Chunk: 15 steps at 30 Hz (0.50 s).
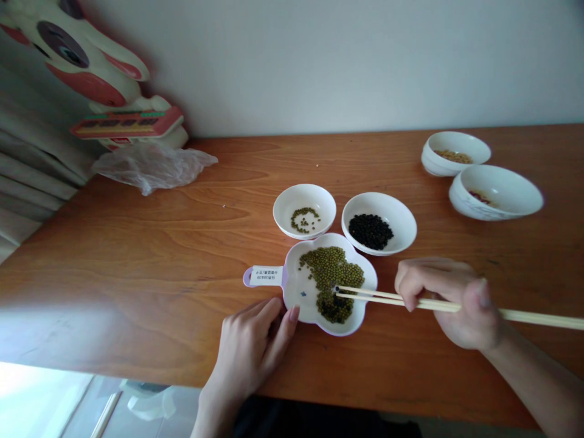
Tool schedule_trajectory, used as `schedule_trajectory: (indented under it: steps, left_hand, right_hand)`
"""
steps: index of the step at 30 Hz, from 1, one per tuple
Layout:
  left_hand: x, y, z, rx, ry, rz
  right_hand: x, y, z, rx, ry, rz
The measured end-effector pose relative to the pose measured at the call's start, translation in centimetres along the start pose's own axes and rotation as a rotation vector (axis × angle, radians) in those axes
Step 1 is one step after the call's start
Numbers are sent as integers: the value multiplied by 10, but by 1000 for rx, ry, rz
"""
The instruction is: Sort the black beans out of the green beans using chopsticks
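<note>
A white flower-shaped dish (pixel 301 292) with a short handle holds a heap of green mung beans (pixel 331 271) and some darker beans near its front. My right hand (pixel 449 301) is closed around a pair of wooden chopsticks (pixel 387 297); their tips rest in the bean heap. My left hand (pixel 253 344) lies on the table with fingers stretched out, fingertips touching the dish's near-left rim. Just behind the dish stand a small white bowl (pixel 304 210) with a few green beans and a white bowl (pixel 379 222) with black beans.
Two more white bowls sit at the far right, one (pixel 455 153) with yellowish beans, one (pixel 496 192) with a few red ones. A crumpled clear plastic bag (pixel 152 165) and a white-and-red toy (pixel 98 73) are at the back left. The wooden table's (pixel 137 255) near edge runs below my hands.
</note>
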State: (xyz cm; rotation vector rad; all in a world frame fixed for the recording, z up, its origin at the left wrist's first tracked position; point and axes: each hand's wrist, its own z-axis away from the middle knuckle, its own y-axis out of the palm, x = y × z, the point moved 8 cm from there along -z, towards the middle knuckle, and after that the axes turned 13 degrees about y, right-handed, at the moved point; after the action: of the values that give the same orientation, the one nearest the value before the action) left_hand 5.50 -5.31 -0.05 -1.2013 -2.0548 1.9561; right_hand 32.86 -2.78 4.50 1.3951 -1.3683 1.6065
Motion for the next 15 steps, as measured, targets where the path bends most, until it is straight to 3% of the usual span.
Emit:
schedule_trajectory:
  steps: [15]
  left_hand:
    - [-1,-2,-1,-1,22,-13]
  right_hand:
    - [-4,0,0,-25,11,-4]
